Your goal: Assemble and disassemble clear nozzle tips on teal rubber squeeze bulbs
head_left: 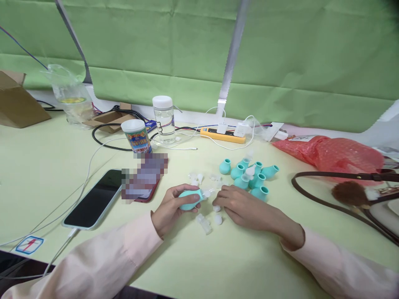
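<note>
My left hand (173,203) is wrapped round a teal squeeze bulb (188,200), which lies on its side with a clear nozzle (207,192) at its right end. Just right of that nozzle, my right hand (238,204) is closed with its fingertips pointing down at the table. What those fingers hold, if anything, is hidden. Below them lie a white round cap (218,219) and a clear plastic piece (203,224). Small clear and white parts (195,178) are scattered beyond my hands. Several more teal bulbs (241,182) are grouped behind my right hand, most with bare round mouths.
To the left lie a black-screened phone (95,200) on a cable and a red-cased phone (148,178). A printed tub (136,137), a water bottle (164,121) and a yellow power strip (222,135) stand along the back. Red bubble wrap (330,155) and a bag strap (311,200) are at right.
</note>
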The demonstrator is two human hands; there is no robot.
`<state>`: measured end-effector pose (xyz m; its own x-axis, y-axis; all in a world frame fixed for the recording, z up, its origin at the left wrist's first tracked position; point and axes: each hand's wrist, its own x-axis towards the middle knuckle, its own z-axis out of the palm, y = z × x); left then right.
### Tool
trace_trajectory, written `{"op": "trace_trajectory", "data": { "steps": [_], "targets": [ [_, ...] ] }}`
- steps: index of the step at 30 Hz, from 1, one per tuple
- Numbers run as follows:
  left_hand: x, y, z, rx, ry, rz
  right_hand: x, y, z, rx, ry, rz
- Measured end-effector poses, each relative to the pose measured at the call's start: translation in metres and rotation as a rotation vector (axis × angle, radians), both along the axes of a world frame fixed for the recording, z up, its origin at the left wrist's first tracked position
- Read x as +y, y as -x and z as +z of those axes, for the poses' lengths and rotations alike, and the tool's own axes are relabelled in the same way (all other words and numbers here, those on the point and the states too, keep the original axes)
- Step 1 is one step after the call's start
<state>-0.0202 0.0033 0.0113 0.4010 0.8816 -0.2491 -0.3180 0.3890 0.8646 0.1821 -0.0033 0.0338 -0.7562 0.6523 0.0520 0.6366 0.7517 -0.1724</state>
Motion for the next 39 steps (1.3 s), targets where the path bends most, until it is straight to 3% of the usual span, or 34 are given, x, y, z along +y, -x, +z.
{"op": "trace_trajectory", "data": {
  "steps": [6, 11, 15, 21, 30, 39],
  "targets": [
    [-0.002, -0.001, 0.001, -0.003, -0.053, -0.032, 0.004, 0.006, -0.003, -0.026, 0.009, -0.074],
    [-0.003, 0.0, 0.0, 0.002, -0.054, -0.034, 0.004, 0.008, -0.011, 0.087, 0.075, -0.211],
    [-0.003, -0.003, 0.001, 0.06, -0.064, 0.01, 0.001, 0.005, -0.011, 0.231, 0.161, -0.207],
    [-0.004, -0.003, 0.003, 0.038, -0.054, -0.028, 0.002, 0.003, -0.008, 0.229, 0.176, -0.177],
    [-0.002, -0.002, -0.002, 0.01, -0.011, -0.109, 0.006, -0.006, 0.021, 1.004, 0.647, -0.304],
    [-0.004, -0.002, -0.002, 0.003, -0.038, -0.148, 0.0, 0.004, 0.011, 1.091, 0.685, -0.308]
  ]
}}
